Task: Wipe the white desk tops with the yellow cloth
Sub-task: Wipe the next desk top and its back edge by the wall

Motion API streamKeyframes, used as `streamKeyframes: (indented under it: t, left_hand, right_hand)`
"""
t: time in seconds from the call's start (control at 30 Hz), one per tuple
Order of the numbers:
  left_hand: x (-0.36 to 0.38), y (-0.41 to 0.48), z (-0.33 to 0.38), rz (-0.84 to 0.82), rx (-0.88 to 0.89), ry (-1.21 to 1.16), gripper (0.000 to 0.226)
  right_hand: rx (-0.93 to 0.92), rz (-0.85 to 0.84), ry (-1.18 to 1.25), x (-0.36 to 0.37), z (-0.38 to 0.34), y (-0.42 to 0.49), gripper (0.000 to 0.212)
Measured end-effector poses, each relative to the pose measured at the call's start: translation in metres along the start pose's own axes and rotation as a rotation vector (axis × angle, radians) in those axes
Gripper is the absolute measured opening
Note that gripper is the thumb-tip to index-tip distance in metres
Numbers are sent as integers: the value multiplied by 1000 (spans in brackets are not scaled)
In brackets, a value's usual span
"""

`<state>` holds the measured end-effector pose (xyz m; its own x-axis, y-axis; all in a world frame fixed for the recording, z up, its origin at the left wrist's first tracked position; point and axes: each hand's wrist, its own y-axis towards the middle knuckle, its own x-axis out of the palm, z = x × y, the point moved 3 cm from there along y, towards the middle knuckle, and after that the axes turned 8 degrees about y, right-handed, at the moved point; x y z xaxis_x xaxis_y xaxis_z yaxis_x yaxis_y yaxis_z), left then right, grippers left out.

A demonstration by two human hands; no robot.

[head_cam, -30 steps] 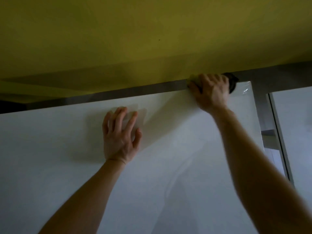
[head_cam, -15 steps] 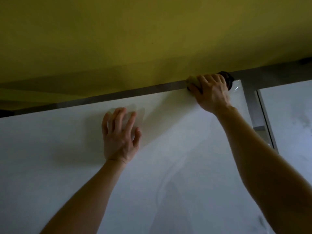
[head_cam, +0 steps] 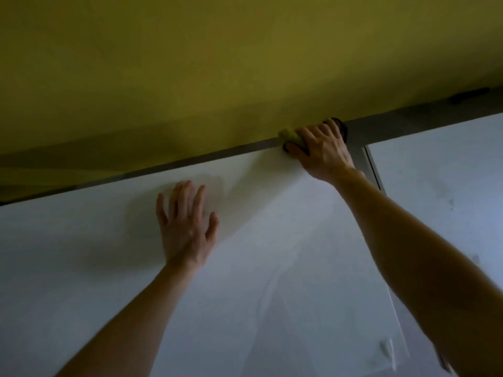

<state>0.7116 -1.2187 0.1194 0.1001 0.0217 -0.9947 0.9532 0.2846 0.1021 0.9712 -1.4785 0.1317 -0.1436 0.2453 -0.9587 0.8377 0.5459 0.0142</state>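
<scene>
A white desk top (head_cam: 81,268) fills the lower part of the view. My left hand (head_cam: 186,227) lies flat on it, palm down, fingers spread, holding nothing. My right hand (head_cam: 321,148) is at the desk's far right corner, closed over the bunched yellow cloth (head_cam: 288,134), of which only a small lump shows past the fingers. A dark round thing (head_cam: 343,127) sits just behind that hand. A second white desk top (head_cam: 441,191) lies to the right.
A yellow panel (head_cam: 217,63) rises behind the desks, with a grey strip (head_cam: 190,161) along the desk's back edge. A narrow grey gap (head_cam: 374,170) separates the two desks. Smudges show on the right desk.
The view has shifted so more of the right desk shows. My right hand stays at the far corner with the cloth. My left hand remains flat on the desk.
</scene>
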Motion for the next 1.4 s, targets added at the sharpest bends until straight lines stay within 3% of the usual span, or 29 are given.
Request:
streamKeyframes:
  t: [0.13, 0.23, 0.3, 0.37, 0.43, 0.53, 0.63, 0.73, 0.8, 0.87, 0.93, 1.07, 1.13, 1.4]
  left_hand:
    - [4, 18, 100, -66, 182, -68, 67]
    - [10, 20, 120, -58, 135, -55, 67]
    - [15, 18, 116, -10, 135, -51, 65]
    - [17, 19, 115, -5, 140, -42, 64]
    - [19, 18, 117, -23, 138, -27, 65]
    - [21, 19, 116, -21, 134, -28, 66]
    - [22, 18, 115, 0, 128, -29, 65]
    - [22, 18, 117, 16, 123, -39, 64]
    - [22, 19, 117, 23, 124, -46, 64]
    - [22, 19, 117, 17, 119, -44, 64]
    - [23, 20, 117, 11, 118, -34, 65]
    - [23, 19, 116, 21, 121, -29, 65]
    - [23, 19, 116, 35, 120, -24, 64]
    - [23, 21, 117, 6, 112, -13, 62]
  right_hand:
    - [101, -33, -25, 17, -30, 11, 57]
    - [-182, -106, 93, 37, -76, 20, 48]
    - [-250, -187, 143, 24, -57, 28, 50]
    - [-167, -197, 139, 8, -9, 25, 51]
    - [-22, -90, 104, -10, 46, 14, 53]
    - [145, 14, 62, -6, 54, 5, 53]
    - [-19, 39, 22, 15, 4, 8, 54]
    - [-213, -83, 59, 9, 11, 16, 56]
    - [-150, -107, 87, 2, 47, 18, 59]
    - [47, -37, 125, -6, 77, 11, 57]
    - [152, 26, 122, -4, 71, 6, 52]
    - [-137, 4, 81, 13, 7, 15, 55]
    - [-190, -28, 135, 13, 2, 15, 55]
    - [155, 260, 360, -43, 45, -17, 37]
